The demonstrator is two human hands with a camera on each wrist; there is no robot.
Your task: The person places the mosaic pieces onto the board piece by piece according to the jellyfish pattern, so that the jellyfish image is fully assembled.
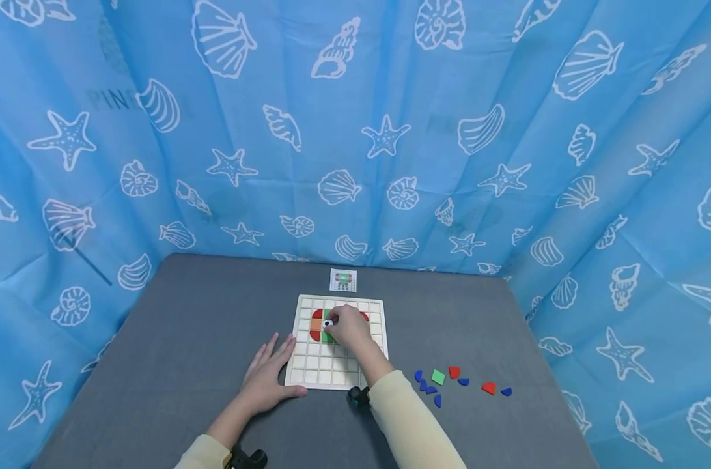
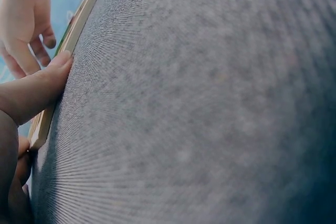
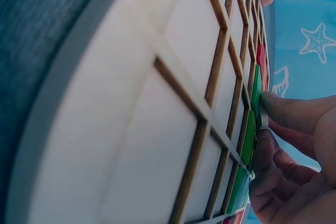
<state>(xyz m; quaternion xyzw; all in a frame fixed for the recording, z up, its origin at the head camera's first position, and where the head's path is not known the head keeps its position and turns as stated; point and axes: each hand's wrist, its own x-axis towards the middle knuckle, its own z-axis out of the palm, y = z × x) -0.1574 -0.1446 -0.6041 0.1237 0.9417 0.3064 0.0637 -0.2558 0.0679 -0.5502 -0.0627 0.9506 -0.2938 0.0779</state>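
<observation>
A wooden grid board (image 1: 317, 371) lies on the grey table, with red, orange and green tiles (image 1: 316, 324) set in its upper cells. My right hand (image 1: 348, 327) is over those tiles and pinches a small white piece (image 1: 329, 322) at its fingertips. In the right wrist view the fingertips (image 3: 278, 106) press against the green tiles (image 3: 249, 135) in the grid. My left hand (image 1: 267, 378) lies flat on the table, thumb against the board's left edge (image 2: 63, 51).
A small pattern card (image 1: 343, 280) lies beyond the board. Loose blue, green and red pieces (image 1: 455, 381) are scattered on the table right of the board. Blue shell-print cloth hangs round the back and sides.
</observation>
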